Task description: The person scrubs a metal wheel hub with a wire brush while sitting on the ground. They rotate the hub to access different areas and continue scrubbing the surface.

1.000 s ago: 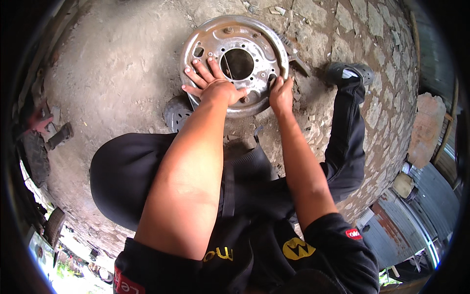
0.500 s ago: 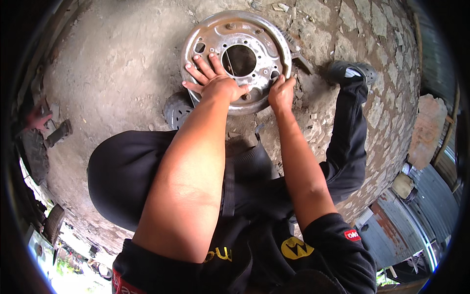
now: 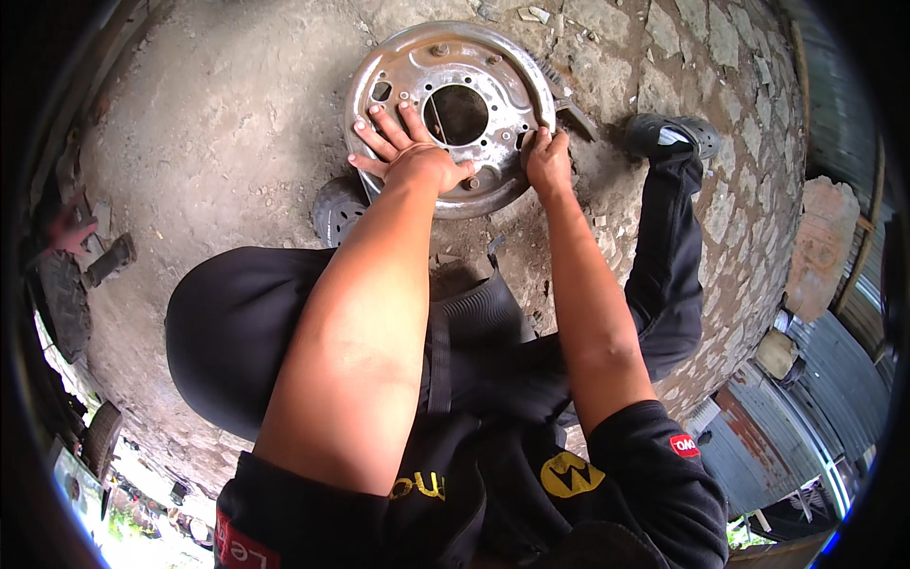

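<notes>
My left hand (image 3: 414, 165) is spread flat, palm down, on the lower-left face of a round silvery metal plate (image 3: 507, 90) with a big central hole and small bolt holes. My right hand (image 3: 548, 165) is at its right rim, thumb on the edge; can't tell how the hidden fingers sit. Plate lies on dusty grey-brown ground (image 3: 218, 123). Dark perforated clog (image 3: 338, 212) just beside it, lower left; rusty-grey corrugated metal sheets (image 3: 842, 346) far right.
</notes>
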### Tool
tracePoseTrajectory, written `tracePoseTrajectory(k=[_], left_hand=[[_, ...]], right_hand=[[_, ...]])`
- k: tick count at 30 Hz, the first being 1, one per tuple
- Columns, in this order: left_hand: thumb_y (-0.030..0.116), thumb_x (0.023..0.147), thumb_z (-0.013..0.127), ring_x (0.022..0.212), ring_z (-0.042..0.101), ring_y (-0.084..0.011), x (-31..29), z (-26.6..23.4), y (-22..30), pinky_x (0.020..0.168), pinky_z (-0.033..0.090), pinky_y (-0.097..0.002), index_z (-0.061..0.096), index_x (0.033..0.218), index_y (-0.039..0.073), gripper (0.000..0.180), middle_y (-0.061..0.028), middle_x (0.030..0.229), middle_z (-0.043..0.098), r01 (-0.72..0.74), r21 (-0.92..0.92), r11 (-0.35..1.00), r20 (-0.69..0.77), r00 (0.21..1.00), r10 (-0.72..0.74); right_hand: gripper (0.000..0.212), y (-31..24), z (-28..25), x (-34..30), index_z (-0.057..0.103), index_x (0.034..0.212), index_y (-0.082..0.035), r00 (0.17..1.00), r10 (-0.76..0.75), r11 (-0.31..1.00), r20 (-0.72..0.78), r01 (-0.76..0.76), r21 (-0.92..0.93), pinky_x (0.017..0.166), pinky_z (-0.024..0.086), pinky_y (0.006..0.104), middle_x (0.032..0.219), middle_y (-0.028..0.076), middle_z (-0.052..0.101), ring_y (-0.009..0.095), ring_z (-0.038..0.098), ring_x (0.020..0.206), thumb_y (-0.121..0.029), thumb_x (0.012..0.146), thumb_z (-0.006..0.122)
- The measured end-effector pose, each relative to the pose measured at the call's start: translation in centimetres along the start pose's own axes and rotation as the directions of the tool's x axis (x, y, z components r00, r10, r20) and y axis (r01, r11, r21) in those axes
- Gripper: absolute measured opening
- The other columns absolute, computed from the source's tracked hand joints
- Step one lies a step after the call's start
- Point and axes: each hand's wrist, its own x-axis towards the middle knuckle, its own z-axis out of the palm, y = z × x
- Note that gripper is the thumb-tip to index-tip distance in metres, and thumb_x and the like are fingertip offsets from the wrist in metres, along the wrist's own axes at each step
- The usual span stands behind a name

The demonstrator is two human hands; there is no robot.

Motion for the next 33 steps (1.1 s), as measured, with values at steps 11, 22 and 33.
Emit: tracePoseTrajectory(k=[11, 22, 33], left_hand=[[0.081, 0.073, 0.068, 0.146, -0.032, -0.0497, -0.4, -0.1, 0.2, 0.114, -0.005, -0.0745, -0.021, 0.160, 0.015, 0.141, -0.0251, 0.162, -0.030, -0.025, 0.014, 1.000, -0.011, 1.000, 0.026], [0.080, 0.072, 0.069, 0.146, -0.032, -0.0495, -0.2, 0.1, -0.1, 0.114, -0.005, -0.0745, -0.022, 0.159, 0.015, 0.142, -0.0246, 0.162, -0.031, -0.011, -0.002, 1.000, -0.008, 1.000, 0.011], [0.079, 0.071, 0.071, 0.147, -0.029, -0.0510, 0.2, 0.3, -0.1, 0.114, -0.004, -0.0749, -0.021, 0.160, 0.016, 0.143, -0.0234, 0.164, -0.028, -0.004, 0.003, 1.000, -0.019, 1.000, 0.004]], right_hand=[[0.050, 4.5, -6.0, 1.2, 0.044, 0.127, 0.002, 0.961, 0.080, 0.956, -0.264, 0.002, 0.295, 0.086, 0.052, 0.0436, 0.118, 0.027, 0.062, 0.036, 0.066, 0.101, -0.042, 0.104, 0.055], [0.045, 0.6, -6.3, -2.9, 0.053, 0.145, -0.018, 0.738, -0.563, 0.400, 0.371, 0.636, -0.660, 0.123, 0.022, 0.0519, 0.165, 0.004, 0.030, 0.031, 0.024, 0.154, -0.020, 0.099, 0.051], [0.068, 0.7, -9.2, -4.5, 0.025, 0.160, -0.016, 0.542, -0.407, -0.063, 0.735, 0.786, -0.615, 0.126, 0.017, 0.0521, 0.169, 0.003, 0.022, 0.024, 0.020, 0.155, -0.011, 0.096, 0.048]])
